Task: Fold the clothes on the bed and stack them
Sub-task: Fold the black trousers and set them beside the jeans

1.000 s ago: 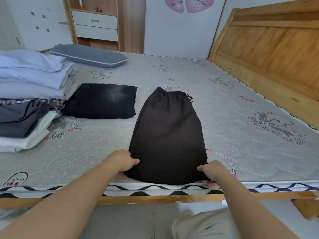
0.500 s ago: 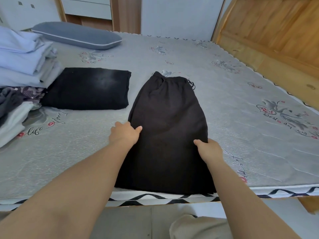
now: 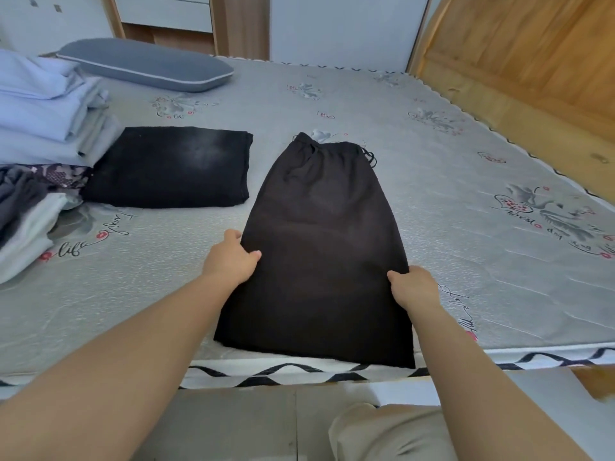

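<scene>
Head view, the only one: a dark brown garment (image 3: 319, 251), already doubled lengthwise, lies flat on the bed (image 3: 466, 201) with its drawstring waistband toward twelve o'clock and its hem at the near edge of the mattress, toward six. The left hand (image 3: 231, 257) pinches the garment's nine o'clock edge about midway along its length, thumb lying on top of the cloth and fingers tucked at or under the edge. The right hand (image 3: 411, 286) grips the three o'clock edge slightly nearer the hem, its thumb on top as well; how far its fingers curl beneath I cannot tell.

At ten o'clock from the garment a folded black piece (image 3: 169, 168) lies flat, well apart from it. Beyond that, at nine o'clock, sits a pile of pale blue and grey clothes (image 3: 43, 118), with a grey pillow (image 3: 146, 66) toward eleven.

I judge the step in hand to be the crosswise fold of this garment. The next move calls for lifting both sides evenly and carrying one end over the other so the edges meet square. The finished bundle then goes to the folded black piece, probably on top of it.
</scene>
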